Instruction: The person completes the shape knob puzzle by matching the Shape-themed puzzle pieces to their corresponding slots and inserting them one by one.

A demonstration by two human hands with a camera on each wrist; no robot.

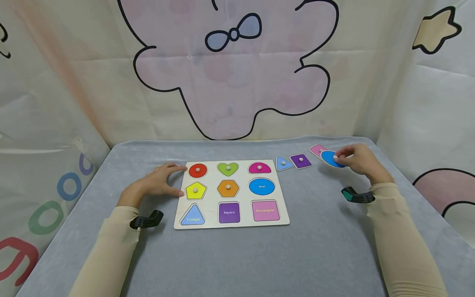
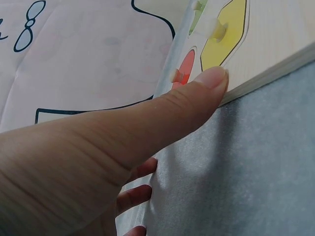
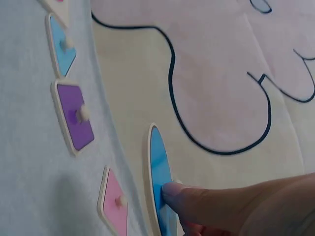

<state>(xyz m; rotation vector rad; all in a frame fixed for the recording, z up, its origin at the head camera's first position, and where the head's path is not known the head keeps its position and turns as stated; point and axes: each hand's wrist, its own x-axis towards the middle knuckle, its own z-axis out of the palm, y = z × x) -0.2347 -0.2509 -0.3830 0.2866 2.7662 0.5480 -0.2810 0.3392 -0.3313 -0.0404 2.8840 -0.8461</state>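
A wooden shape puzzle board [image 1: 211,165] lies on the cloth, with red circle, green heart, magenta half-circle, yellow pentagon and orange hexagon pieces in it. Its oval [image 1: 262,187], triangle, square and rectangle places show printed words and no knobs. My left hand [image 1: 158,180] rests at the board's left edge, thumb and fingertips touching it, fingers extended. With thumb and fingers, my right hand [image 1: 358,161] pinches the knob of a blue oval piece [image 3: 160,169], raised over the cloth at the right. Below the oval, a pink rectangle piece [image 3: 115,201] shows partly.
Right of the board lie a blue triangle piece [image 1: 283,163] and a purple square piece [image 1: 300,161], both with knobs. Grey cloth [image 1: 237,264] covers the table. A printed curtain [image 1: 230,82] hangs behind the table and at both sides.
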